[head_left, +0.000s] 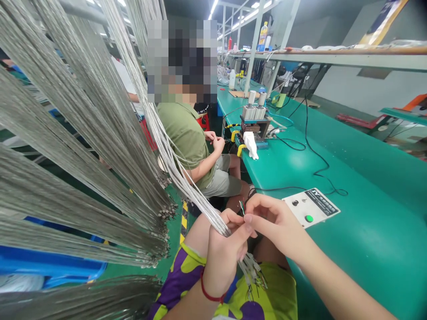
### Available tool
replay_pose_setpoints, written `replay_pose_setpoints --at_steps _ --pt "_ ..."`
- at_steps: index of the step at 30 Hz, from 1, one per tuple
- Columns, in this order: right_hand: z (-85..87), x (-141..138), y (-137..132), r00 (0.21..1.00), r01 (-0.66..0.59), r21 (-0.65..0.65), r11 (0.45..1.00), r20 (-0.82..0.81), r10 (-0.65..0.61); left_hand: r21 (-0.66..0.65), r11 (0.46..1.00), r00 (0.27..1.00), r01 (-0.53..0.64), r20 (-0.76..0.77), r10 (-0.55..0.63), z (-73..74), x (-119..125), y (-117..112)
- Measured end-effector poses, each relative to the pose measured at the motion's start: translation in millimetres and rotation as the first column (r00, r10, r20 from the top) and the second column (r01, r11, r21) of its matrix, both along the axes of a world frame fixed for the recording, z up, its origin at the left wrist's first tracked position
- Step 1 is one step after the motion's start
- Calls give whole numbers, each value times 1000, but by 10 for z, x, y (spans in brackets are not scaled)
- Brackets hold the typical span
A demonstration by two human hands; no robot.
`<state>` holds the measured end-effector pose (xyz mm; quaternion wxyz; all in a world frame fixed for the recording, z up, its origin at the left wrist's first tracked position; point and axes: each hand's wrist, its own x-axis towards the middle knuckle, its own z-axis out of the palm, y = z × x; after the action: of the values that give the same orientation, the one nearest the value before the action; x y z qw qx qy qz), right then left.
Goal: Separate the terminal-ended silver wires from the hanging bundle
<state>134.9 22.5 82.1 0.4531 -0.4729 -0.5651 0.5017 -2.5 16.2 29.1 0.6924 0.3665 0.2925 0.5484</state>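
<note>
My left hand (225,249) is closed round a bundle of thin silvery cables (203,202) that comes down from the upper left. Below that fist hang the cable ends (251,271), with short coloured wires sticking out. My right hand (267,218) pinches at the fingertips of the left, on the thin stripped wires (242,206) of one cable; green, red, white and dark strands poke up there. Fingers hide just where the wires are gripped. Both hands are above my lap, beside the table edge.
The green table (360,213) bears a control box (313,208) with a green button, a small press (255,118), a white cloth-like item (250,144) and black leads. A seated co-worker (183,138) is ahead. Thick hanging cable bundles (83,111) fill the left, above a blue bin (50,262).
</note>
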Motion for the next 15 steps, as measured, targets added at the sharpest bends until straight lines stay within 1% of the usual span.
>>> replay_pose_setpoints --at_steps 1,3,6,8,10,15 --pt "4 -3 -7 1000 5 14 1000 18 -6 -3 1000 1000 -7 -1 7 0 -2 2" --pt "27 -14 -31 995 46 90 995 84 -54 -12 1000 1000 -22 3 22 -3 -3 8" --pt "77 -40 -79 970 96 247 964 194 -147 -22 999 999 -42 -6 42 -15 -1 17" --pt "98 -61 -101 950 98 315 944 253 -183 -13 999 999 -46 -29 45 -25 0 20" --pt "103 -79 -107 934 99 337 936 292 -204 6 999 998 -45 -47 45 -32 0 21" --pt "102 -95 -86 920 103 312 944 332 -210 7 999 996 -54 -71 55 -31 -2 21"
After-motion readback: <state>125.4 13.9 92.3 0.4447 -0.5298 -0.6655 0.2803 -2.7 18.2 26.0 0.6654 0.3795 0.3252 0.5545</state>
